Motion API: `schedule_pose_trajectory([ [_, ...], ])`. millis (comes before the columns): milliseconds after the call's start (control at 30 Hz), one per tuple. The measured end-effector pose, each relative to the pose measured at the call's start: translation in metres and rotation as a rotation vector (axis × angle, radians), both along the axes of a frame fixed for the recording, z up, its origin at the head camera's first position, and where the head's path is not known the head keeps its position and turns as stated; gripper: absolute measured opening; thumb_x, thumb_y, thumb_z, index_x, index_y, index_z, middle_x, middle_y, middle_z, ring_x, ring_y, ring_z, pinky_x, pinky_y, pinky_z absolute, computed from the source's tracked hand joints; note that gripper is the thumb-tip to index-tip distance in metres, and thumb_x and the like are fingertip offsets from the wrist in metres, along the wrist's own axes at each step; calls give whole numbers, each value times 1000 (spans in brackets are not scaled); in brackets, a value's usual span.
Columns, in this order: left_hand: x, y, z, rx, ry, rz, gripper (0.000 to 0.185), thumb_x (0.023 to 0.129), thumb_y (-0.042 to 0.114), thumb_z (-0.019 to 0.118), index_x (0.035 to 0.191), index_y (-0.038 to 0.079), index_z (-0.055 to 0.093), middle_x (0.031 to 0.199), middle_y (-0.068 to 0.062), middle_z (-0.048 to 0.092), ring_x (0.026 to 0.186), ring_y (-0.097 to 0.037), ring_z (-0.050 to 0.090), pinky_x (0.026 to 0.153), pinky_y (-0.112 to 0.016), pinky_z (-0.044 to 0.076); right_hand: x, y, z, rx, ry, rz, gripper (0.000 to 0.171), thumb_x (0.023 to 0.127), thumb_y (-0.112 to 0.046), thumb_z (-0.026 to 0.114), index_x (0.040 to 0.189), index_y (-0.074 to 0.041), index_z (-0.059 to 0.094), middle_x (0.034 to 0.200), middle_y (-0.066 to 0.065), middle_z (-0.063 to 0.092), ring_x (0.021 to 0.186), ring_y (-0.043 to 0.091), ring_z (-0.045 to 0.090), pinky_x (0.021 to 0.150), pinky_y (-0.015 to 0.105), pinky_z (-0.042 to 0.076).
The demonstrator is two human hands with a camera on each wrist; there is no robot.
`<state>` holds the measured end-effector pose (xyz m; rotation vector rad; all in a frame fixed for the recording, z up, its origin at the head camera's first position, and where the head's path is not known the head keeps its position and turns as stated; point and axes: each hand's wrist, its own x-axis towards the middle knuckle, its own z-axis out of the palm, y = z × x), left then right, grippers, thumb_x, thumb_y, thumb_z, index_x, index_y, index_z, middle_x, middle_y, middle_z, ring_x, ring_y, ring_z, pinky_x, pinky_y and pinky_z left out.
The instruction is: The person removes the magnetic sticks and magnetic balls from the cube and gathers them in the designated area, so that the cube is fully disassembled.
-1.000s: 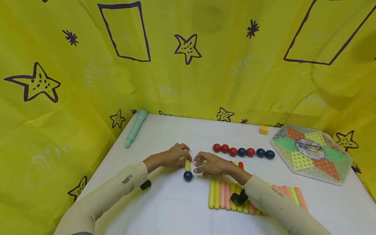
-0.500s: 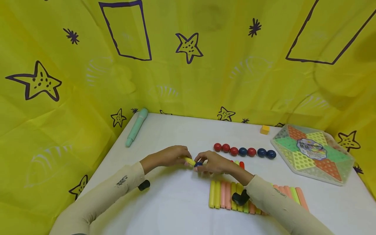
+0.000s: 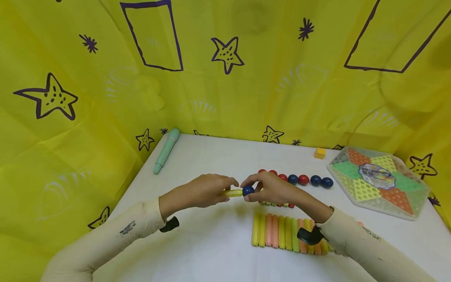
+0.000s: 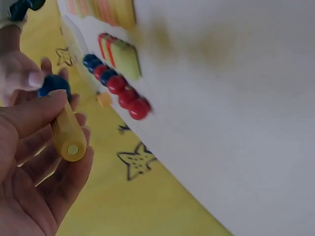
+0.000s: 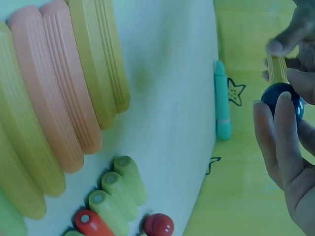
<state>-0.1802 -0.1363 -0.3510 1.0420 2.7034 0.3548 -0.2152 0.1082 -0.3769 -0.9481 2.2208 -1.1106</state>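
Above the table, my left hand (image 3: 204,190) pinches a short yellow rod (image 3: 232,193) between thumb and fingers. A pale round disc shows in the rod's near end in the left wrist view. My right hand (image 3: 273,188) grips a dark blue ball (image 3: 248,190), its fingertips curled round it in the right wrist view. Ball and rod meet end to end, the rod lying nearly level between the hands. Behind the right hand runs a row of red and blue balls (image 3: 303,180). Short green and red rods (image 5: 112,186) lie beneath that hand, partly hidden.
Long yellow, pink and green rods (image 3: 275,231) lie side by side, partly under the right forearm. A hexagonal star-patterned game board (image 3: 377,176) sits at right, near a small yellow cube (image 3: 320,153). A mint-green microphone-shaped thing (image 3: 166,151) lies back left. Yellow cloth walls surround the table.
The yellow rod and blue ball have been lifted off the table and turned from pointing toward me to lying sideways. The right hand, formerly beside the ball, now grips it.
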Motion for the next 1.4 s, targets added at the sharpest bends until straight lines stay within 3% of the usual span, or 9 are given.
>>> schedule_pose_trajectory([
  [100, 12, 10, 6, 23, -79, 3, 47, 95, 17, 71, 137, 12, 53, 102, -1, 72, 78, -8, 61, 69, -20, 52, 6, 10, 3, -20, -12, -8, 33, 91, -23, 76, 120, -9, 69, 104, 4, 68, 80, 23, 68, 66, 41, 60],
  [200, 23, 16, 5, 67, -146, 12, 55, 96, 16, 69, 144, 17, 43, 98, 0, 70, 74, -7, 60, 66, -18, 51, 12, 22, 2, -46, -33, -40, 31, 90, -24, 77, 117, -11, 69, 106, 6, 65, 83, 23, 68, 69, 34, 60],
  [333, 29, 11, -8, 139, -208, 81, 62, 97, 14, 67, 151, 22, 36, 93, 3, 66, 69, -5, 60, 62, -20, 51, 20, 49, 2, -78, 17, -167, 29, 89, -20, 77, 116, -13, 68, 107, 6, 66, 88, 24, 66, 73, 28, 59],
  [467, 25, 2, -26, 213, -251, 208, 49, 96, 18, 66, 142, 17, 49, 87, 2, 68, 67, -6, 62, 59, -24, 52, 23, 84, 1, -86, 75, -350, 29, 91, -18, 75, 119, -12, 66, 108, 9, 68, 87, 25, 65, 71, 32, 59],
  [567, 20, 5, -43, 236, -284, 264, 42, 95, 25, 68, 133, 11, 55, 77, 4, 66, 62, -8, 60, 57, -25, 50, 26, 102, -5, -57, 55, -420, 31, 92, -17, 73, 121, -8, 65, 116, 13, 65, 84, 25, 67, 69, 33, 59],
  [767, 8, 25, -82, 215, -376, 298, 38, 95, 30, 68, 125, 9, 57, 65, 5, 59, 54, -8, 51, 53, -22, 43, 29, 114, -24, -33, -35, -413, 40, 90, -14, 75, 125, -1, 62, 129, 20, 56, 88, 26, 67, 71, 30, 59],
  [900, 7, 36, -96, 189, -378, 319, 34, 95, 29, 67, 122, 10, 58, 62, 5, 56, 53, -8, 48, 52, -21, 39, 30, 115, -32, -43, -58, -403, 43, 88, -15, 77, 125, 0, 61, 127, 19, 57, 89, 24, 66, 71, 29, 59],
  [1200, 10, 51, -102, 127, -336, 309, 34, 94, 30, 67, 121, 12, 59, 60, 5, 53, 51, -8, 47, 50, -21, 38, 28, 115, -32, -29, -37, -386, 44, 88, -12, 77, 127, 0, 61, 126, 19, 59, 90, 21, 66, 70, 28, 59],
  [1400, 12, 62, -100, 99, -324, 327, 33, 97, 31, 63, 122, 9, 60, 60, 5, 49, 52, -8, 45, 51, -22, 37, 13, 109, -32, 8, 58, -374, 43, 88, -10, 76, 128, 0, 61, 122, 18, 63, 86, 20, 67, 66, 28, 58],
])
